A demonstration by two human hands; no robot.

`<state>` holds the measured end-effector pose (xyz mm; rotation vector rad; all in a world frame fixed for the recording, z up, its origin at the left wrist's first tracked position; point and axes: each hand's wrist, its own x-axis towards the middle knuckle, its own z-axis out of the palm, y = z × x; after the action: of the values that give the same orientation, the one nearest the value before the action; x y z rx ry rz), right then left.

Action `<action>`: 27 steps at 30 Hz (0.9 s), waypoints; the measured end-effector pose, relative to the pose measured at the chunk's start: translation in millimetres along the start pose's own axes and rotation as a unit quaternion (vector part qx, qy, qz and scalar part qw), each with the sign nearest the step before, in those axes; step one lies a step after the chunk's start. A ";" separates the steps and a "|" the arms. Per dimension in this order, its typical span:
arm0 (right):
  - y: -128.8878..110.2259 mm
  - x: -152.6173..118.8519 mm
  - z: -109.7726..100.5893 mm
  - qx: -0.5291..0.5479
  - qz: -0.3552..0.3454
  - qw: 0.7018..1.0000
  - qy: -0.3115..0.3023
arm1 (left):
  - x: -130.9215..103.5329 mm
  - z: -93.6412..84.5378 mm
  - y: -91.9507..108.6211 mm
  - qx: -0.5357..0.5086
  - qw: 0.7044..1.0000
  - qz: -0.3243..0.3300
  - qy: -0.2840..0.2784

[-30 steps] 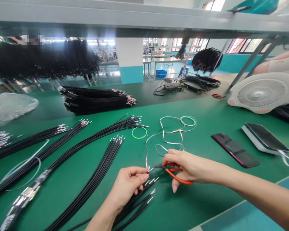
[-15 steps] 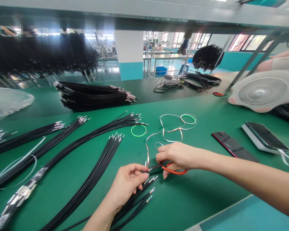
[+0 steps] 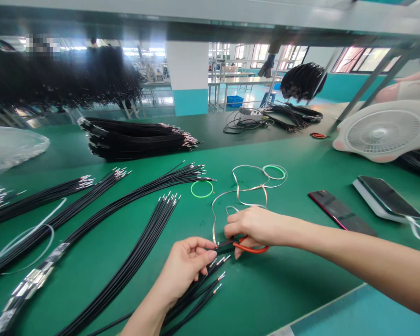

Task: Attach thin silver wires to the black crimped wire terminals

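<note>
My right hand (image 3: 250, 228) is closed on scissors with orange handles (image 3: 254, 248); their dark blades point left, towards my other hand. Thumb and fingers of my left hand (image 3: 192, 261) pinch the end of a thin black cable, mostly hidden by the fingers. A copper strip (image 3: 214, 228) runs down to these fingertips, right beside the blade tips. From there it winds back across the mat to a green-rimmed roll (image 3: 274, 172). Below my left hand several loose black cables (image 3: 196, 298) lie with bare metal ends towards the right.
Bundles of black cables (image 3: 136, 247) cover the left side, with a thicker stack (image 3: 136, 140) behind. A green ring (image 3: 202, 189) lies mid-mat. To the right are a phone (image 3: 339, 212), a second phone on a white block (image 3: 388, 198) and a white fan (image 3: 381, 133). A shelf edge crosses overhead.
My right hand and the scissors have shifted slightly left, bringing the blades closer to the left fingertips. The left hand has stayed nearly still, pinching the cable end.
</note>
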<state>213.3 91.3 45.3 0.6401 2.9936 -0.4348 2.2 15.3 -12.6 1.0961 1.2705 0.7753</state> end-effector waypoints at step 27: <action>-16.9 -45.7 40.1 -0.133 0.238 0.958 0.089 | -11.5 1.5 -0.3 0.135 0.983 0.105 0.073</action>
<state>247.8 47.1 16.1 1.3774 2.8254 0.0577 1.7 4.3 -9.0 1.4310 1.4294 0.8704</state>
